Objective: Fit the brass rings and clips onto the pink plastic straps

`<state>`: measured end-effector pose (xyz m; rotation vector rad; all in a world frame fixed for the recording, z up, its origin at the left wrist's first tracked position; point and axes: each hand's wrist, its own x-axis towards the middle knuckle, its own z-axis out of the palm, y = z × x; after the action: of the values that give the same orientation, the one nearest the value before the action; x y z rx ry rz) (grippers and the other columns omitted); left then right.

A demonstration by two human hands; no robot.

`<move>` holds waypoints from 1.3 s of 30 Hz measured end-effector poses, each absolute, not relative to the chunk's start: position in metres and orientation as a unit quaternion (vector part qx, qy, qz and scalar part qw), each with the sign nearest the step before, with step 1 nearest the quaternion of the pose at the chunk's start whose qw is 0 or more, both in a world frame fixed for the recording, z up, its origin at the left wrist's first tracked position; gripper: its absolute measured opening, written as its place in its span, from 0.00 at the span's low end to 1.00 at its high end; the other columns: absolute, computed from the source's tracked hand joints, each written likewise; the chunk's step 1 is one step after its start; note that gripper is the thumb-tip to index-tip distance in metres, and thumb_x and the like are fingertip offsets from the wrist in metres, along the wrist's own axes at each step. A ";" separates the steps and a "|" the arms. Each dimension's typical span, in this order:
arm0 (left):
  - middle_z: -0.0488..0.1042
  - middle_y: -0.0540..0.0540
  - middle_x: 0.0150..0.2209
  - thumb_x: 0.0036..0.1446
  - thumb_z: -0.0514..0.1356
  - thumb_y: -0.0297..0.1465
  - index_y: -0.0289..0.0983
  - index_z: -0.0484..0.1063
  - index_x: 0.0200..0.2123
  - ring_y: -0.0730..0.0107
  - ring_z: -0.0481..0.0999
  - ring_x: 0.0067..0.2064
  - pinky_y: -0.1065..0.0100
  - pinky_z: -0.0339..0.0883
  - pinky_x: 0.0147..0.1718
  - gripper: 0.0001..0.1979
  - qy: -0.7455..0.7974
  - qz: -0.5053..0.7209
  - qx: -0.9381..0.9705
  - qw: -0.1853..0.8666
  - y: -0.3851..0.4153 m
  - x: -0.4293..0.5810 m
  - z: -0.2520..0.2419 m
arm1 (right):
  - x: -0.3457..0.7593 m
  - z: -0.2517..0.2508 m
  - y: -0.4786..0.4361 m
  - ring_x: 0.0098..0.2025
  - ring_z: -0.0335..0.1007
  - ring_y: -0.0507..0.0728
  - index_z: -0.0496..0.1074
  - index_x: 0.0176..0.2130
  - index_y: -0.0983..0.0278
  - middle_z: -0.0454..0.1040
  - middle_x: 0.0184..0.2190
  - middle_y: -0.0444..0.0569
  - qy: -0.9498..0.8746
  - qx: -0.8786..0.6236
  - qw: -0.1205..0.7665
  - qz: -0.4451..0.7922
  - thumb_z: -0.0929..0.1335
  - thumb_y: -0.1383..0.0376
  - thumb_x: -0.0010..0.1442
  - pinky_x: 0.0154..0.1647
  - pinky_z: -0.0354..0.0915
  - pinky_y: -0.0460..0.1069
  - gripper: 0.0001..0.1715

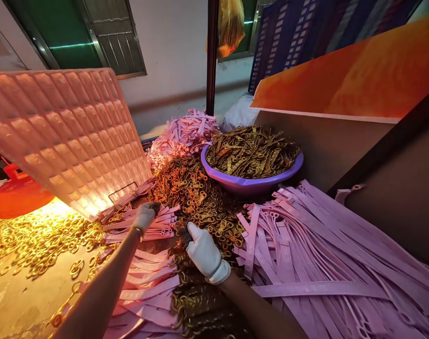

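My left hand (146,217), in a pale knit glove with dark fingertips, reaches over a small stack of pink straps (165,221). Its fingers are curled, and whatever they may grip is hidden. To the right, my right hand (204,252) wears a white glove. The thumb is bent against dark fingers, so the hand looks closed; I cannot make out what is in it. Below it runs a row of brassy chain pieces (196,301). More pink straps (147,294) fan out left of that row. A heap of loose chain pieces (189,188) rises just beyond both hands.
A purple basin (251,184) full of chain pieces stands behind. Long pink straps (323,254) cover the right side, with another strap pile (189,132) at the back. A ridged panel (66,132) leans at left over an orange lamp (20,195) and scattered metal rings (41,240).
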<state>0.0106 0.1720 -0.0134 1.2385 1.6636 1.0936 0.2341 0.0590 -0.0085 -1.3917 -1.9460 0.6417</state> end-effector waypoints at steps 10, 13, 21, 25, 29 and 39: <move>0.73 0.45 0.30 0.55 0.62 0.31 0.36 0.75 0.30 0.63 0.73 0.37 0.69 0.62 0.32 0.05 0.694 0.365 0.547 0.293 0.147 0.010 -0.009 | 0.227 0.001 0.060 0.40 0.74 0.60 0.72 0.48 0.67 0.78 0.37 0.55 -0.772 -0.536 0.269 0.209 0.62 0.76 0.54 0.40 0.60 0.49 0.23; 0.71 0.48 0.25 0.58 0.60 0.44 0.36 0.74 0.38 0.69 0.70 0.25 0.72 0.57 0.22 0.16 0.675 0.376 0.528 0.353 0.103 -0.003 0.002 | 0.218 0.004 0.061 0.46 0.72 0.58 0.72 0.48 0.66 0.77 0.43 0.53 -0.812 -0.451 0.319 0.188 0.61 0.78 0.52 0.46 0.62 0.47 0.25; 0.63 0.55 0.18 0.42 0.73 0.47 0.37 0.64 0.26 0.82 0.57 0.17 0.79 0.47 0.15 0.25 0.548 0.532 0.316 0.563 -0.001 -0.002 0.006 | 0.180 0.026 0.040 0.42 0.74 0.57 0.70 0.47 0.65 0.77 0.41 0.52 -0.899 -0.364 0.212 0.117 0.62 0.75 0.60 0.39 0.63 0.48 0.16; 0.59 0.57 0.14 0.39 0.73 0.49 0.38 0.61 0.23 0.83 0.54 0.14 0.79 0.42 0.12 0.28 0.550 0.505 0.341 0.571 -0.017 0.009 0.015 | 0.172 0.025 0.024 0.36 0.74 0.60 0.69 0.45 0.67 0.75 0.35 0.55 -0.927 -0.355 0.124 -0.007 0.58 0.76 0.65 0.29 0.62 0.49 0.14; 0.59 0.57 0.14 0.41 0.71 0.49 0.37 0.65 0.24 0.82 0.55 0.14 0.78 0.45 0.13 0.25 0.554 0.480 0.392 0.555 -0.021 0.009 0.021 | 0.175 0.026 0.015 0.33 0.74 0.60 0.68 0.42 0.68 0.74 0.33 0.57 -0.930 -0.352 0.091 -0.055 0.56 0.76 0.67 0.25 0.62 0.48 0.14; 0.79 0.45 0.28 0.49 0.64 0.27 0.38 0.82 0.32 0.70 0.72 0.25 0.75 0.65 0.22 0.07 0.573 0.362 0.633 0.374 -0.015 0.002 0.024 | 0.185 0.041 0.015 0.38 0.77 0.62 0.69 0.44 0.67 0.76 0.39 0.56 -0.915 -0.397 0.057 0.048 0.59 0.76 0.64 0.30 0.66 0.51 0.13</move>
<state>0.0022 -0.0147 0.0244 1.6218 1.4681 0.9274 0.1849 0.0150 0.0412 -1.2027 -2.7742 0.1469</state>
